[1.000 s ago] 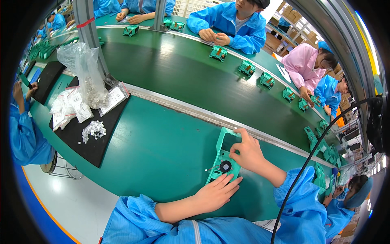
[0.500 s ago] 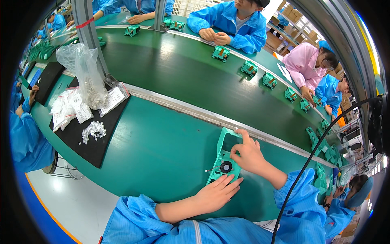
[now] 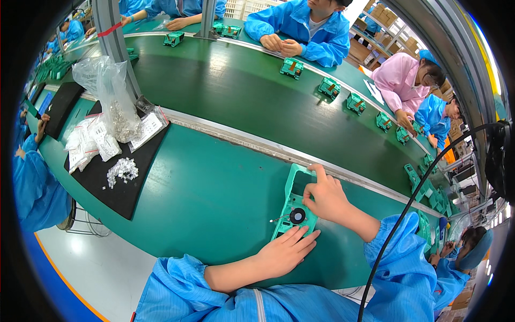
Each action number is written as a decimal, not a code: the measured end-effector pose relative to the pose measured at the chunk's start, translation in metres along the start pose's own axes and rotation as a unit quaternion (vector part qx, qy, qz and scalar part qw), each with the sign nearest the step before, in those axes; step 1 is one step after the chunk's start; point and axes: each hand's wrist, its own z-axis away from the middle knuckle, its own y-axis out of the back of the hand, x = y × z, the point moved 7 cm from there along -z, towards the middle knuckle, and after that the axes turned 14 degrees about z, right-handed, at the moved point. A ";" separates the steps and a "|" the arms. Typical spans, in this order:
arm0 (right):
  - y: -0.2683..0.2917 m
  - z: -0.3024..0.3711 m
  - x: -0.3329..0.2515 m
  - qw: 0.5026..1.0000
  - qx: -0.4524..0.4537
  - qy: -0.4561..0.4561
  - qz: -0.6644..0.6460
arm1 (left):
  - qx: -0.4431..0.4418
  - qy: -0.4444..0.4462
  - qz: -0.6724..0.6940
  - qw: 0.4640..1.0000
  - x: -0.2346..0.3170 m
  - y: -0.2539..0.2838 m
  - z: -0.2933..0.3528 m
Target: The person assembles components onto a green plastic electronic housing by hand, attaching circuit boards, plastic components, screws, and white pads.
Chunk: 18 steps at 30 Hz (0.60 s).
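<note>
A long green plastic housing lies on the green workbench in front of me, its long side pointing away and a little to the right. A small round black fan with a pale centre sits in its nearer half, and a thin wire with a small white connector sticks out to the left. My left hand rests with fingers stretched and spread over the housing's near end. At the far right edge, my right hand grips the housing, index finger at the far corner and thumb bent inward.
On a black mat at left lie small clear pieces, white packets and a plastic bag. Beyond a metal rail runs a green conveyor with several green units. Co-workers sit opposite. A black cable crosses at right.
The view has shifted slightly. Both hands stay on the housing in nearly the same pose; the right index finger still lies at its far corner. Some conveyor units at right have shifted slightly.
</note>
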 end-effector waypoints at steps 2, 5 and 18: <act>0.001 0.001 -0.001 1.000 -0.003 0.005 0.000 | -0.001 0.001 -0.002 1.000 0.001 0.000 -0.001; -0.002 0.003 0.001 0.999 -0.025 -0.022 -0.009 | -0.007 0.005 0.008 1.000 0.001 -0.002 -0.001; 0.002 0.006 -0.002 1.000 -0.004 -0.009 0.013 | 0.000 -0.001 0.004 1.000 0.002 0.000 -0.001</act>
